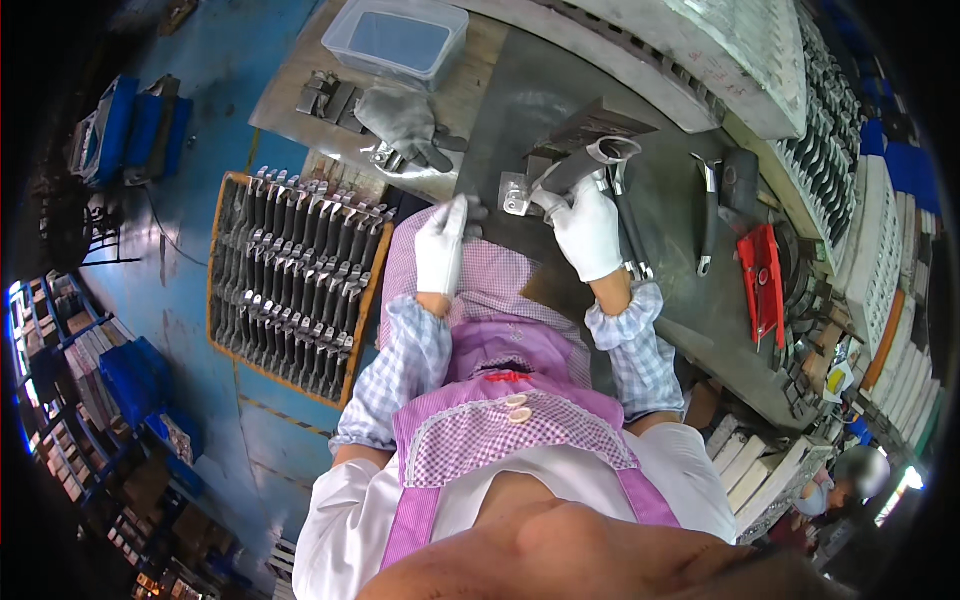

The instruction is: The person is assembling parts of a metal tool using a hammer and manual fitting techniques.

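My left hand, in a white glove with darker fingertips, hovers at the near edge of the bench over my lap. Its fingers are loosely extended, with nothing visible in them. My right hand, gloved likewise, has its fingers curled beside a small clear-and-metal fixture. They meet the lower end of a dark, slanting tube with a shiny open rim; whatever they grip is hidden. Behind the tube stands a dark metal block. Dark-handled metal pieces lie just right of that hand.
A rack of dark-handled pieces stands left. On the bench lie a grey glove, metal parts, a clear plastic box, another handled piece and a red tool. White trays line the back right.
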{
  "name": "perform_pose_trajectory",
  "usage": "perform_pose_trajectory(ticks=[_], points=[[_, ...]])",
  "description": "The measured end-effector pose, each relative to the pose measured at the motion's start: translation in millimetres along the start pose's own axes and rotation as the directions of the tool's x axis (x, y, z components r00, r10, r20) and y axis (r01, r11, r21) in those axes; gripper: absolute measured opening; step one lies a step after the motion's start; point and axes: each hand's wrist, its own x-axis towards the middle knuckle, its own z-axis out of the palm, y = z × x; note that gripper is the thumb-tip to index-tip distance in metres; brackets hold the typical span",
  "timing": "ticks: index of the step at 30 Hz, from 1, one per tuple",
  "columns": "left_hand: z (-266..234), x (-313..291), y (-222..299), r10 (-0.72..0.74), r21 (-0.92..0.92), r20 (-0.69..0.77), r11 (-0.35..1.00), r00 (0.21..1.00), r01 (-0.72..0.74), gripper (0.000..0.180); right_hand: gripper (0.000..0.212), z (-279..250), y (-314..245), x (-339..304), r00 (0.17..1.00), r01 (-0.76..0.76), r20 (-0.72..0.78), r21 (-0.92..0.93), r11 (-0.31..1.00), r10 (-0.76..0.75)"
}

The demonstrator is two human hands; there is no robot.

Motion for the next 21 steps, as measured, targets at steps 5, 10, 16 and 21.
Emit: perform_pose_trajectory(ticks=[5, 10, 16, 21], points=[[19.1, 16.4, 15.6, 0.105, 0.076, -0.069, 0.992, 0.992, -0.1, 0.028, 0.031, 19.2, 0.4, -2.7, 0.976, 0.141, -0.167, 0.001, 0.99, -0.139], [30.3, 23.2, 9.6, 0.303, 0.286, -0.058, 0.918, 0.951, -0.275, 0.024, 0.034, 15.0, 6.6, 1.9, 0.999, 0.04, -0.032, 0.011, 0.999, -0.04], [46.3, 29.7, -7.6, 0.465, 0.524, 0.034, 0.745, 0.885, -0.412, 0.029, 0.027, 14.4, 14.2, -18.0, 0.99, 0.015, -0.139, 0.266, 0.964, 0.023], [47.8, 34.1, -5.1, 0.446, 0.531, 0.08, 0.738, 0.892, -0.416, 0.027, 0.031, 7.0, 25.0, -8.6, 0.995, -0.057, -0.042, 0.479, 0.876, 0.088]])
